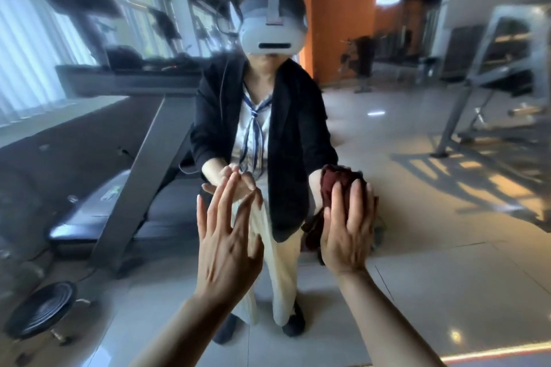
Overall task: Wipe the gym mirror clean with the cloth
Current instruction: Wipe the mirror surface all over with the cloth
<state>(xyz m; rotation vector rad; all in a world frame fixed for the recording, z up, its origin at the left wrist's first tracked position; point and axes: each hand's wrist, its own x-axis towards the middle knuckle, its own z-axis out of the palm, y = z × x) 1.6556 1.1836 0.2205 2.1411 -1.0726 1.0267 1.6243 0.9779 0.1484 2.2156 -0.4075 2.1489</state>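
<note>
The dark red cloth is bunched against the mirror, pressed flat under the right hand, whose fingers lie straight over it; a loose end hangs below the palm. The left hand is spread wide, fingertips touching the glass just beside the cloth and holding nothing. The glass fills the view, and in it show the person's reflection with a white headset, a treadmill on the left, a round black disc on the tiled floor and a grey frame machine on the right. A bright strip crosses the lower right corner.
</note>
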